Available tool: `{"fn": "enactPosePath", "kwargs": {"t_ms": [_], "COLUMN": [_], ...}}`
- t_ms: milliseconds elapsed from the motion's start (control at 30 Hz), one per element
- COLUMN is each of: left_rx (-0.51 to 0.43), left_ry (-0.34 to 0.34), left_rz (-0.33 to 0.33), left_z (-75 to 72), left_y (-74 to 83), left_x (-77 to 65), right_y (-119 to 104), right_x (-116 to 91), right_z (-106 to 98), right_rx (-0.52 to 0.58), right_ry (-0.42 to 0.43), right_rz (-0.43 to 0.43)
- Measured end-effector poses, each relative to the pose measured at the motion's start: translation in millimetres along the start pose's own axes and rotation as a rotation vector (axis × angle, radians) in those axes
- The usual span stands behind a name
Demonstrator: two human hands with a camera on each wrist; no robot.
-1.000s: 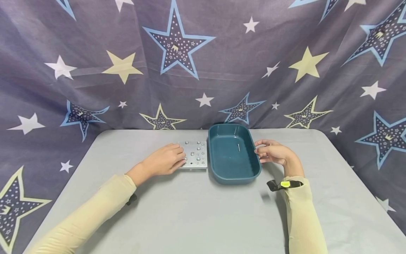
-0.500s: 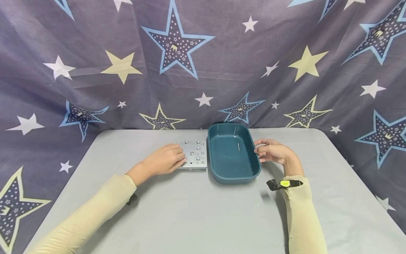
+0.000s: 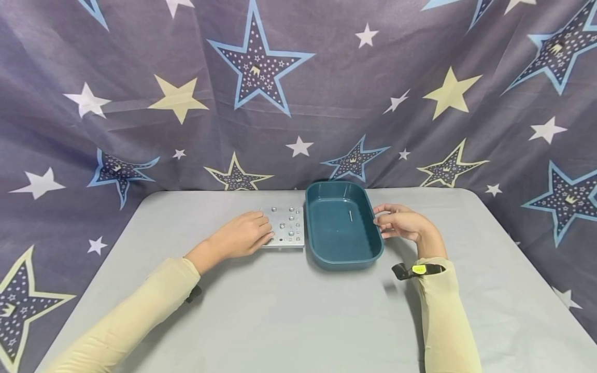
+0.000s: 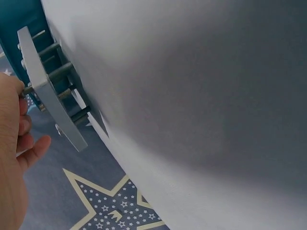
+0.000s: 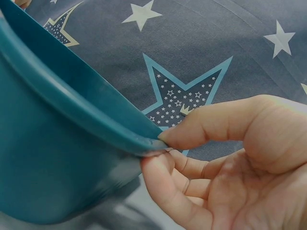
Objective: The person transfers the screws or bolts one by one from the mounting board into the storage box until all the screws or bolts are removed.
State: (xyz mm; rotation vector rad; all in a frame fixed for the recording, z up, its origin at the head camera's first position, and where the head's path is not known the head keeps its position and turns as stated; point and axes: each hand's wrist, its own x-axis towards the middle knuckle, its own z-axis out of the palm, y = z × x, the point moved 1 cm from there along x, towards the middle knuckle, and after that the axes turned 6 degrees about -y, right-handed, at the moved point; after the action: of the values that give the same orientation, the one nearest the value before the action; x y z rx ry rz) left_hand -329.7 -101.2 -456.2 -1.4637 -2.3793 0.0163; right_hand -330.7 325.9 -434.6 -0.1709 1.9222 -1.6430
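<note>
A silver metal plate (image 3: pixel 286 240) with several bolts through it stands left of a dark teal plastic bin (image 3: pixel 344 243). In the left wrist view, bolt shanks (image 4: pixel 61 72) stick out from the plate's underside. My left hand (image 3: pixel 243 233) is over the plate's left part and hides it from the head view. Its fingertips pinch the head end of a bolt (image 4: pixel 28 90) set in the plate. On the far side, my right hand (image 3: pixel 402 224) pinches the bin's right rim between thumb and fingers (image 5: pixel 160 175). A single bolt (image 3: pixel 351 216) lies on the bin's floor.
The grey-white table (image 3: pixel 298 311) bears the plate and bin near its back edge. A star-patterned cloth (image 3: pixel 298 119) hangs right behind that edge. A black strap (image 3: pixel 420 270) with a yellow tag sits on the right sleeve.
</note>
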Motion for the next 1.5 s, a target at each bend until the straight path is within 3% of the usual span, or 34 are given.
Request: {"fn": "enactPosePath", "kwargs": {"t_ms": [200, 633, 967, 1300, 1500], "left_rx": [-0.003, -0.005, -0.035, -0.061, -0.047], "left_ry": [-0.010, 0.068, 0.026, 0.142, 0.130], "left_rz": [-0.013, -0.030, -0.060, 0.005, -0.013], "left_z": [0.8, 4.0, 2.4, -8.2, -10.6], "left_y": [0.5, -2.2, -2.1, 0.2, 3.6], "left_x": [-0.4, -0.2, -3.1, 7.0, 8.9], "right_y": [1.7, 1.8, 0.3, 2.5, 1.9], "right_x": [0.8, 0.7, -1.4, -1.2, -0.5], "right_z": [-1.7, -2.0, -0.6, -1.4, -1.3], "right_rx": [-0.004, 0.000, -0.009, -0.004, -0.007], "right_ry": [0.010, 0.006, 0.010, 0.013, 0.010], "right_rz": [0.006, 0.003, 0.001, 0.003, 0.005]}}
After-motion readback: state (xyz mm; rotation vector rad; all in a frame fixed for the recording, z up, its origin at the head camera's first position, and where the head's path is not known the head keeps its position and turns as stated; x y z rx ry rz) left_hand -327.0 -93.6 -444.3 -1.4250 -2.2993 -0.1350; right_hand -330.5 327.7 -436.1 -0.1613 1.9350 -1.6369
